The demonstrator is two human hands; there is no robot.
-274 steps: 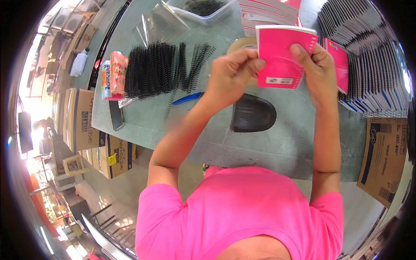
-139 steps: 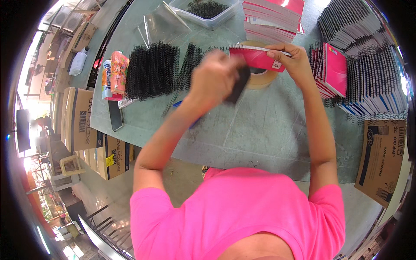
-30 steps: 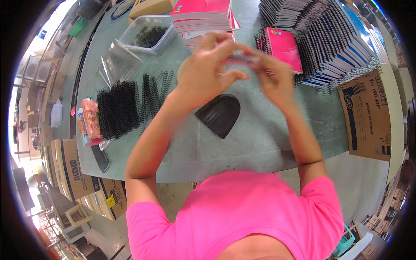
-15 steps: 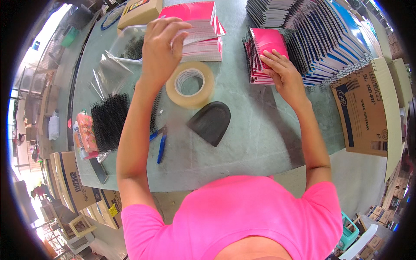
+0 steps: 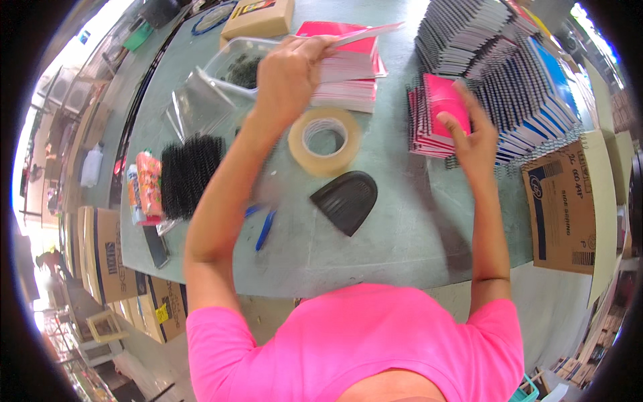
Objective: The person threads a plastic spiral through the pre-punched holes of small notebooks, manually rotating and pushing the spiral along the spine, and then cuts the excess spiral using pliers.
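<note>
My left hand (image 5: 291,75) pinches a thin pink-covered booklet (image 5: 368,32) by its near left edge. It is tilted up over the stack of unbound pink booklets (image 5: 351,95). My right hand (image 5: 477,137) is at the stack of pink spiral notebooks (image 5: 445,97), fingers and thumb spread, the thumb at the top cover's edge. Slight blur leaves it unclear how firmly it touches. Nearer to me lie a roll of clear tape (image 5: 299,157), a black rounded pad (image 5: 348,204) and blue-handled pliers (image 5: 266,231), partly hidden by my left forearm.
Rows of spiral notebooks (image 5: 519,110) fill the right side above a cardboard box (image 5: 561,214). To the left are a clear tub (image 5: 218,67) of black coils, plastic film (image 5: 194,107), a bundle of black spirals (image 5: 191,171) and an orange packet (image 5: 149,184). Cartons (image 5: 100,251) stand off the table's left edge.
My left hand has lifted a pink booklet off the stack and shifted it rightward. My right hand's fingers have risen from lying flat on the spiral notebook. The whole view has shifted.
</note>
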